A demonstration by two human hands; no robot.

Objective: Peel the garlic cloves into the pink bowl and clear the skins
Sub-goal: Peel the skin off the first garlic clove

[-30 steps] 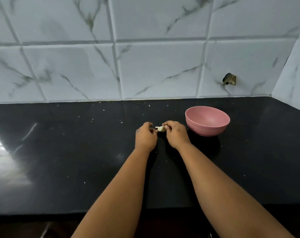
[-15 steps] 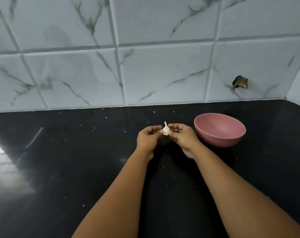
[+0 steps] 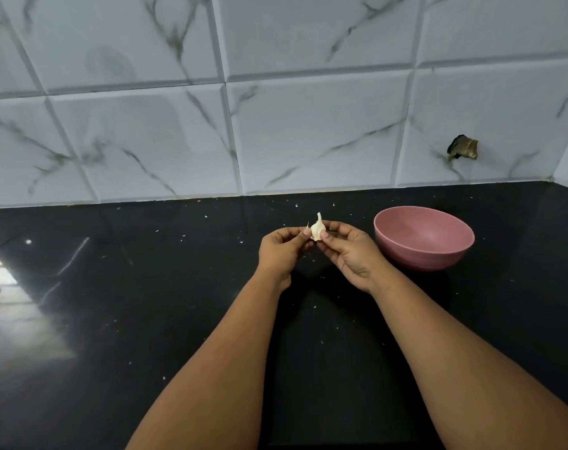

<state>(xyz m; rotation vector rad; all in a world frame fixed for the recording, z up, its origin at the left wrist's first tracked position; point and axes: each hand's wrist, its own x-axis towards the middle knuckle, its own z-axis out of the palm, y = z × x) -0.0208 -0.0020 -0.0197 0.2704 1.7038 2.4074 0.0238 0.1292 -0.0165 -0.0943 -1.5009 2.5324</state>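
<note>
Garlic (image 3: 317,229), a small white piece with its pointed stem tip up, is held above the black counter (image 3: 146,303) between both hands, just left of the pink bowl (image 3: 424,237). Left hand (image 3: 281,251): fingers curled, thumb and fingertips pinching the left side of the garlic, with a thin sliver of skin standing up beside its thumb. Right hand (image 3: 349,251): palm turned partly up, thumb and forefinger pinching the right side. The lower part of the garlic is hidden behind the fingertips, so whether it is a whole bulb or a single clove cannot be told. The bowl stands on the counter apart from the right hand; the visible part of its inside shows no contents, and its near inner wall is hidden by the rim. Small white flecks (image 3: 242,241) lie scattered over the counter, too small to identify. Behind runs a marbled tile wall (image 3: 308,125) with a dark broken hole (image 3: 464,148); both forearms are cut off by the lower frame edge
</note>
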